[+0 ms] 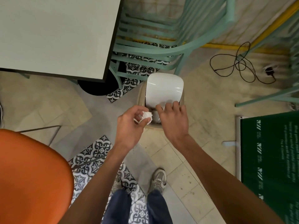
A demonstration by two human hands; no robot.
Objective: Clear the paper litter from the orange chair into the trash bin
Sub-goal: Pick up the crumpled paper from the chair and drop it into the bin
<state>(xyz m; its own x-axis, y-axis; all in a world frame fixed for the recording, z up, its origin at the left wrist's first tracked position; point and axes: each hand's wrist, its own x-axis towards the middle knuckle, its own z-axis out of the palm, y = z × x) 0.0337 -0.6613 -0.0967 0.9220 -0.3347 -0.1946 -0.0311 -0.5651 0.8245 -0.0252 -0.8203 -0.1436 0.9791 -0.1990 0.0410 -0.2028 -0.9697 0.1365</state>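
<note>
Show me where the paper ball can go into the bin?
The one way in is the dark gap between the white swing lid and the near rim of the trash bin, beside the crumpled paper in the left hand. The right hand crowds the gap's right side, pressing the lid. The visible orange chair seat is bare.

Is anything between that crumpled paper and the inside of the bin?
Only the white swing lid, covering most of the opening of the trash bin. The right hand presses its near edge, and a dark gap shows there, beside the crumpled paper the left hand holds.
</note>
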